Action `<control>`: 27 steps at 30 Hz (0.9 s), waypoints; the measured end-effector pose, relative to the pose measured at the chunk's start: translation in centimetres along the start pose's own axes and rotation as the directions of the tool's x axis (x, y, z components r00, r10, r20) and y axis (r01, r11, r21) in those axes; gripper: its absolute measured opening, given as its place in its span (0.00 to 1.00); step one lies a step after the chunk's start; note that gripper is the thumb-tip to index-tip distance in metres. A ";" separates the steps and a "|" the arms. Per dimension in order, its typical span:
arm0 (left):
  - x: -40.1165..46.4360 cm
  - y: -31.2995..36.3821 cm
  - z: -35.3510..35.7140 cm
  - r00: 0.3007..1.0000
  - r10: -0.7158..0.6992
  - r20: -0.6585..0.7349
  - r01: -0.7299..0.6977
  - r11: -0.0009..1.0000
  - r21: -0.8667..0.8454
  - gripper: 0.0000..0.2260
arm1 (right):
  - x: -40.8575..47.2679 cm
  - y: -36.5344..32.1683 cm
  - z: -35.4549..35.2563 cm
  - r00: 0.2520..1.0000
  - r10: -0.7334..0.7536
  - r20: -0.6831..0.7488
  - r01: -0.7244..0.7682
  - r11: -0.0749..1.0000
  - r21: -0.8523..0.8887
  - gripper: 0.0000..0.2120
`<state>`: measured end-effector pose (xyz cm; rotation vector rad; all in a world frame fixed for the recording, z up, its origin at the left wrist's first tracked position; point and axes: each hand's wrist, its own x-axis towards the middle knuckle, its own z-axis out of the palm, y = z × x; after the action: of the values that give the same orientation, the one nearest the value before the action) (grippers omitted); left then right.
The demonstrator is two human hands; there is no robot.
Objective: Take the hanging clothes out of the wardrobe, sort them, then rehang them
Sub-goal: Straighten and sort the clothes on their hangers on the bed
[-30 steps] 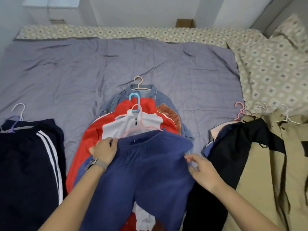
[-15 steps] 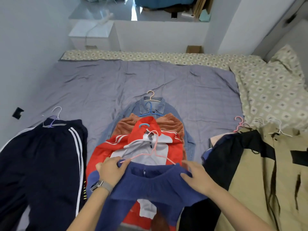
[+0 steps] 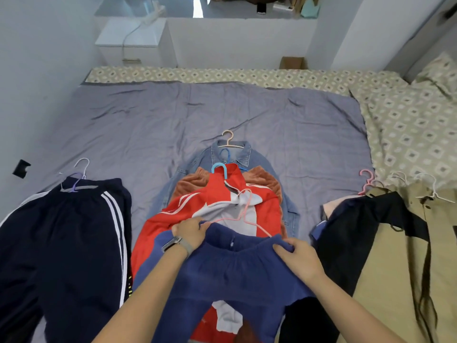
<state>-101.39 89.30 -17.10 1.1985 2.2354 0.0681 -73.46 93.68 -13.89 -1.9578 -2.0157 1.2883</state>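
Both hands are holding the blue trousers [image 3: 237, 266] by the waistband, which is running left to right across the middle pile on the bed [image 3: 153, 125]. The left hand [image 3: 190, 233] is curling its fingers [image 3: 200, 225] round the left end, the right hand [image 3: 299, 261] is pinching the right end, and the legs are trailing back toward the person. The pink hanger [image 3: 243, 214] is lying just beyond the waistband on the red jacket [image 3: 197, 206] (nearer the left hand). No containers are showing.

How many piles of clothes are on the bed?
3: navy striped pile at left, red-jacket pile in the middle, tan-and-black pile at right. Clothes underneath are hidden.
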 end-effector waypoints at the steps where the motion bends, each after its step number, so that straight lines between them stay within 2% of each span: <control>1: 0.6 0.8 0.3 1.000 0.023 0.019 -0.023 1.000 -0.017 0.12 | 0.0 -0.1 -0.4 0.999 0.007 -0.031 -0.006 1.000 0.021 0.14; 5: 2.2 3.8 0.4 0.989 0.148 -0.031 -0.151 0.978 -0.142 0.10 | 0.2 -0.4 -3.1 0.977 0.011 -0.211 0.005 0.997 0.074 0.18; 8: 1.5 4.8 -0.7 0.971 0.204 -0.127 -0.231 0.938 -0.260 0.16 | 0.1 -0.2 -5.2 0.957 -0.060 -0.285 0.081 0.995 0.063 0.18; 10: 0.2 4.4 -1.5 0.952 0.220 -0.210 -0.275 0.920 -0.279 0.17 | -0.2 -0.2 -6.0 0.953 -0.109 -0.284 0.133 0.989 0.066 0.19; 13: -2.6 3.5 -3.1 0.915 0.220 -0.337 -0.323 0.901 -0.289 0.18 | -1.2 -1.0 -6.8 0.950 -0.189 -0.248 0.208 0.977 0.056 0.15; 17: -6.2 2.6 -6.9 0.857 0.162 -0.489 -0.314 0.917 -0.247 0.21 | -2.9 -3.4 -7.3 0.933 -0.300 -0.199 0.313 0.949 0.036 0.08; 20: -9.3 2.1 -10.7 0.833 0.137 -0.536 -0.307 0.921 -0.241 0.14 | -4.6 -5.9 -8.3 0.880 -0.412 -0.236 0.435 0.899 0.056 0.08; 24: -15.9 1.7 -14.1 0.814 0.100 -0.572 -0.306 0.911 -0.276 0.08 | -8.4 -8.9 -9.9 0.769 -0.519 -0.372 0.572 0.820 0.037 0.08; 27: -22.3 1.7 -15.1 0.784 0.051 -0.618 -0.309 0.896 -0.319 0.07 | -12.4 -9.8 -10.9 0.717 -0.576 -0.392 0.638 0.769 0.038 0.08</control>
<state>-98.78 76.41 6.47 1.2654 2.4203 1.0862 -72.79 90.17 4.96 -1.1576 -2.0103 0.8265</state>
